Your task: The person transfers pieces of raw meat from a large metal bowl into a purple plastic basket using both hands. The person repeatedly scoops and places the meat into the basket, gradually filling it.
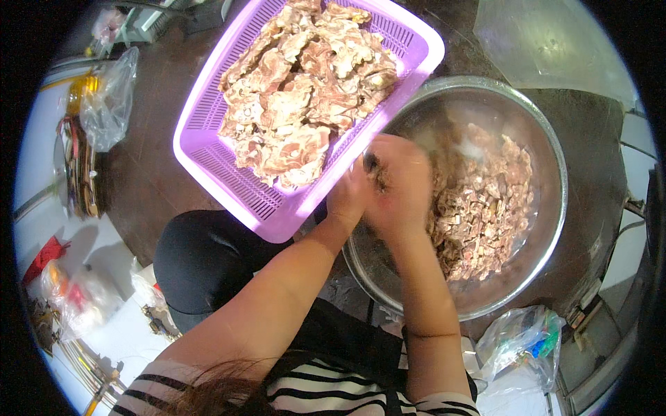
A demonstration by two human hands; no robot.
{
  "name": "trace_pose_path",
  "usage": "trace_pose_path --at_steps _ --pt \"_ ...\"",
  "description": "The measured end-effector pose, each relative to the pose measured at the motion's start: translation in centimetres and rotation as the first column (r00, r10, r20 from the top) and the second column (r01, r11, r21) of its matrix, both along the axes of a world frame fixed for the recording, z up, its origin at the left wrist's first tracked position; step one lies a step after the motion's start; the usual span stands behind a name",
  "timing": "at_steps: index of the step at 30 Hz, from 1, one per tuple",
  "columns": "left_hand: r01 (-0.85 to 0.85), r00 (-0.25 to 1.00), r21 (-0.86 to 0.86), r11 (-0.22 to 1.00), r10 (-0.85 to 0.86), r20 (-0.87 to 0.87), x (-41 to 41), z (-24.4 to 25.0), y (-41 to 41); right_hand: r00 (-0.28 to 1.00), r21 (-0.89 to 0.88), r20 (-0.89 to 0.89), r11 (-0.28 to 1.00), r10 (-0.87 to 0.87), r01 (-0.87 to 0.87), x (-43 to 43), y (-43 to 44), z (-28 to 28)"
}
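Note:
A purple plastic basket [200, 135] with slotted sides stands tilted in view, heaped with large marbled brown and cream pieces [307, 93], which look like meat. To its right is a round metal basin [552, 208] holding many smaller chopped brownish pieces [478, 223], apparently in liquid. My left hand [349, 195] is beside the basket's lower right rim, partly hidden by my right hand. Blurred, my right hand [400, 182] overlaps the basin's left side. A small dark patch shows between the two hands; what it is, or whether either hand grips something, is not clear.
A dark round tabletop [140, 182] lies under the basket and basin. At upper right is a translucent sheet [551, 47]. A clear plastic bag [109, 104] and a bottle of yellow liquid [83, 91] are at left. Another bag [523, 343] sits at lower right, near a black stool seat [203, 260].

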State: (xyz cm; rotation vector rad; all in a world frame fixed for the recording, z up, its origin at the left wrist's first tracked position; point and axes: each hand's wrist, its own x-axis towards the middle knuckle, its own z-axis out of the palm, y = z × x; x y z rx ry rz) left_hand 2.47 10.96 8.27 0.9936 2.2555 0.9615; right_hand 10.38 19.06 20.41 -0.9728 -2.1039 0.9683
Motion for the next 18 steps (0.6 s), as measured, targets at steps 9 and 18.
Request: trace_pose_path --at_steps 9,18 --pt "0.202 0.877 -0.303 0.931 -0.31 -0.368 -0.7 -2.4 -1.8 0.74 0.046 0.659 0.974 0.136 -0.22 6.5 -4.0 -18.2" --pt "0.182 0.866 -0.304 0.935 -0.299 -0.401 -0.5 -1.7 -2.0 0.627 -0.134 0.758 0.984 0.18 -0.121 8.3 5.2 -20.6"
